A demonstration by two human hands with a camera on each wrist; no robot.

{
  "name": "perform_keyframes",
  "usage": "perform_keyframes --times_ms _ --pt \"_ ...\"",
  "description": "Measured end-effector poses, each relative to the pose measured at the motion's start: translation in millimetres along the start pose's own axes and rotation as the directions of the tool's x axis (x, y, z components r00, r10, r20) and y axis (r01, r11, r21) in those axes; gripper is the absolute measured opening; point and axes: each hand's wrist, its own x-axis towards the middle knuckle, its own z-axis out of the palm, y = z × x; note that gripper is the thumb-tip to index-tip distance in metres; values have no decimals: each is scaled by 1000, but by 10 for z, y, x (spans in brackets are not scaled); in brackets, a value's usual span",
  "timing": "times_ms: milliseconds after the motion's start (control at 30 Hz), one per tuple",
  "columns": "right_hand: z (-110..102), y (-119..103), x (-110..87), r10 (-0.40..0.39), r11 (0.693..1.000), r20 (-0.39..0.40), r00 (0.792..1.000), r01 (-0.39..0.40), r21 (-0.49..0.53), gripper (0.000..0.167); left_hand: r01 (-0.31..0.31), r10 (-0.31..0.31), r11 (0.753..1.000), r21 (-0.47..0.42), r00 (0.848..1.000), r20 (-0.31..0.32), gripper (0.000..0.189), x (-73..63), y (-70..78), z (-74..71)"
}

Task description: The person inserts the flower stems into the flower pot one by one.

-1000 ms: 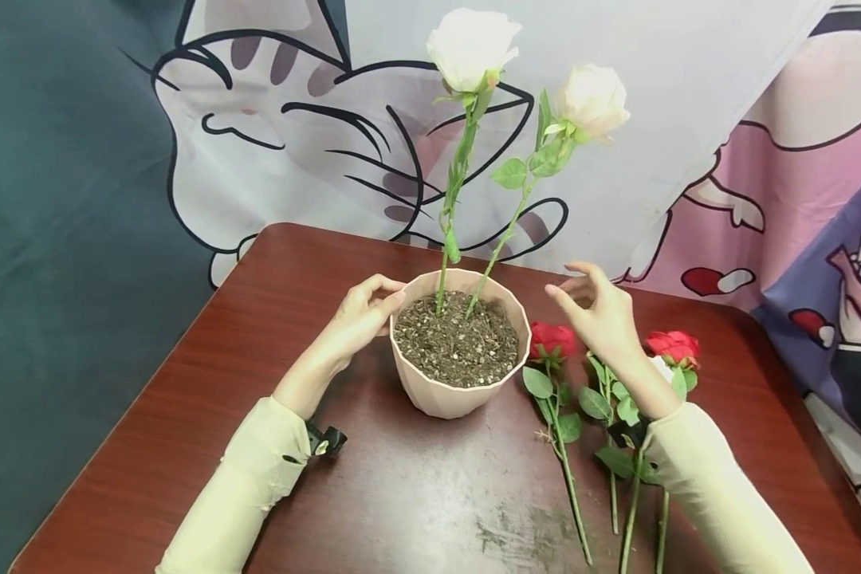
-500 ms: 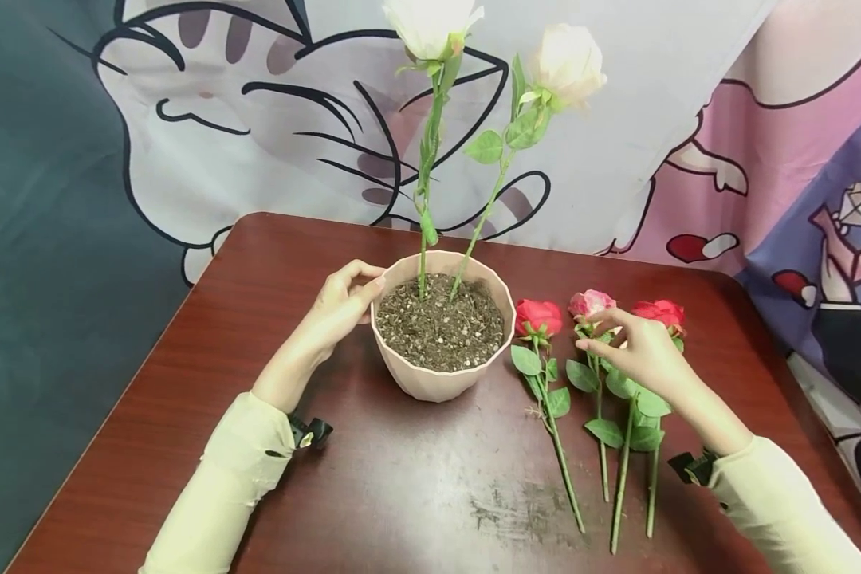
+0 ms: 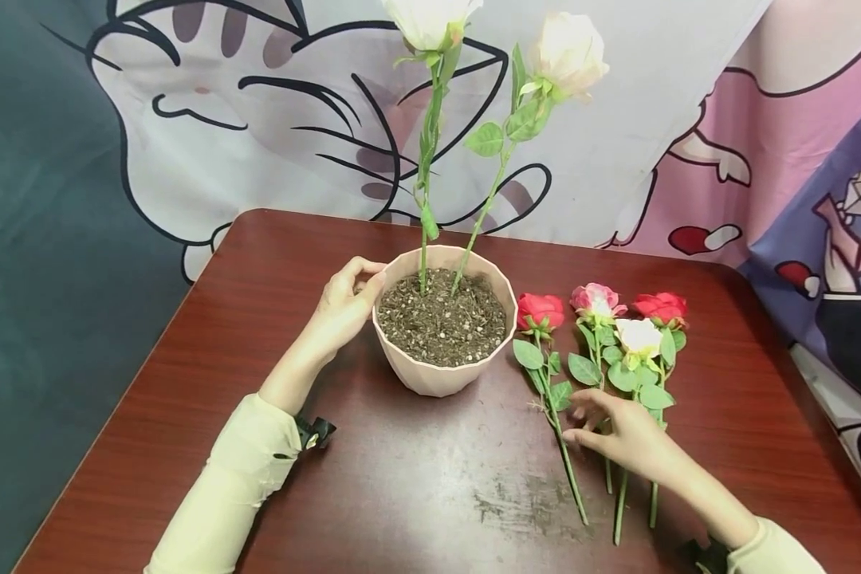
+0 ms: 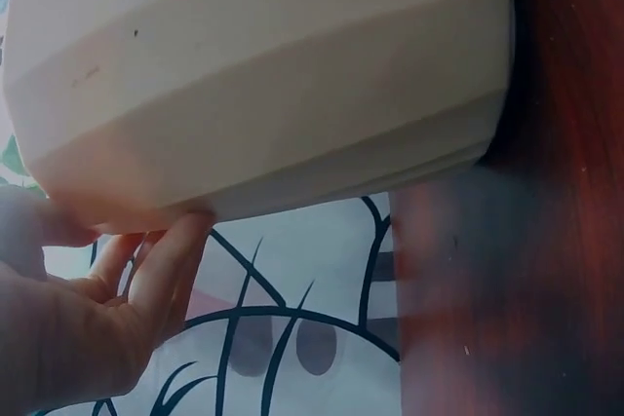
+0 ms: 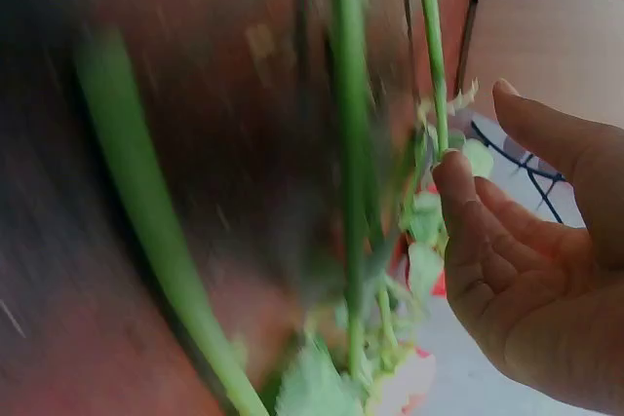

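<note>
My left hand [image 3: 340,307] holds the side of a pale pink faceted flowerpot [image 3: 438,379], thumb at the rim; the left wrist view shows its fingertips against the pot wall [image 4: 292,94]. Dark soil [image 3: 445,323] fills the pot. Two tall white roses, one [image 3: 567,56] leaning right and the other [image 3: 430,24] cut by the top edge, stand in it. Over the lying stems, my right hand [image 3: 620,430] has its fingers loosely bent and apart. Its fingertips are close beside the stem [image 3: 563,454] of the leftmost red rose [image 3: 540,311].
Right of the pot lie a pink rose [image 3: 597,301], a white rose [image 3: 638,336] and another red rose [image 3: 660,307], stems pointing toward me. Loose soil [image 3: 516,502] smears the brown table [image 3: 208,343]. A printed cat curtain [image 3: 258,143] hangs behind.
My right hand has moved from beside the pot's rim, over the rose heads, down toward me to the stems. The left hand stays at the pot. The head view has shifted slightly.
</note>
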Motion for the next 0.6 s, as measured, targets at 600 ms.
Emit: perform_keyframes --times_ms 600 --pt "167 1 41 251 930 289 924 -313 193 14 38 -40 998 -41 998 -45 23 -18 34 16"
